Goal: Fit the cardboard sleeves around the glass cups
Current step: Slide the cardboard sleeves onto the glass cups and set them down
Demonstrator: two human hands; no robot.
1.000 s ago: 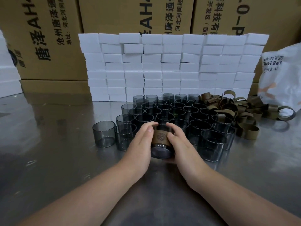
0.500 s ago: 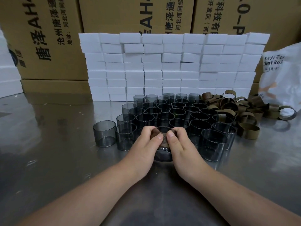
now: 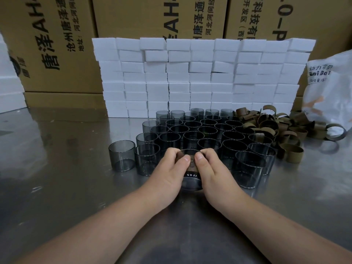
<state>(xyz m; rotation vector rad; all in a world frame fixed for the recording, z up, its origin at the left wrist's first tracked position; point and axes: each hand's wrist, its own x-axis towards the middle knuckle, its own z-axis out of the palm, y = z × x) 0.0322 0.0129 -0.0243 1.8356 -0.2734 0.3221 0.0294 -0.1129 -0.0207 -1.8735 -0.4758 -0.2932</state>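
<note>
Both hands are bunched together on one cup at the near edge of the pile. Left hand (image 3: 167,168) and right hand (image 3: 211,168) sit side by side with the thumbs almost touching. Each one pinches the brown cardboard sleeve (image 3: 191,165) that's wrapped round the upper part of a smoky glass cup (image 3: 191,182). Fingers curl over the far side of the rim and the thumbs press on the near face of the sleeve. The cup stands on the shiny metal table (image 3: 57,187) between the two palms, with a band of bare dark glass showing under the sleeve. Can't really tell how far round the sleeve sits, because the hands cover most of it.

Right behind that cup is a whole crowd of bare glass cups (image 3: 200,130), all upright and packed rim to rim in rows. One lone cup (image 3: 122,155) stands just off the left end of the front row. Off to the right, touching the crowd, there's a messy heap of loose sleeves (image 3: 276,126). Some are rings lying on their sides, some are tipped over each other, and one ring sits a bit apart at the far right.

Behind all that is a wall of white blocks (image 3: 200,77) stacked like bricks. Big cardboard boxes (image 3: 57,44) with printed lettering stand behind it, and a white plastic bag (image 3: 331,88) slumps at the right edge.
</note>
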